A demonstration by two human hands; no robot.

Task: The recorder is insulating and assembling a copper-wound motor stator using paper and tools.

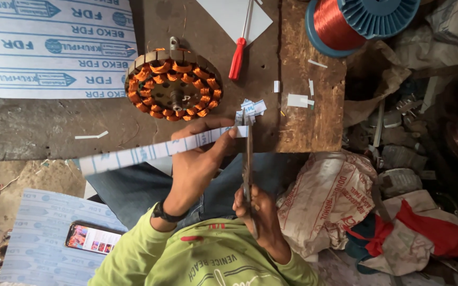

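Your left hand (194, 164) pinches the thin, floppy paper strip (155, 151) near its 3 o'clock end; keep hold close to the cut. Your right hand (255, 212) is clamped on the scissors (248, 159), blades at the strip's end.

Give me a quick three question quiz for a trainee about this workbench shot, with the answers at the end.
1. True or false: the left hand holds a long paper strip.
2. Which tool is in the right hand? A) scissors B) pliers C) hammer
3. Fill in: the red-handled screwdriver lies on the bench to the ___ of the wound motor coil, in the picture.

Key:
1. True.
2. A; the blades meet the strip's end, near small cut paper pieces.
3. Right, near the copper wire spool.
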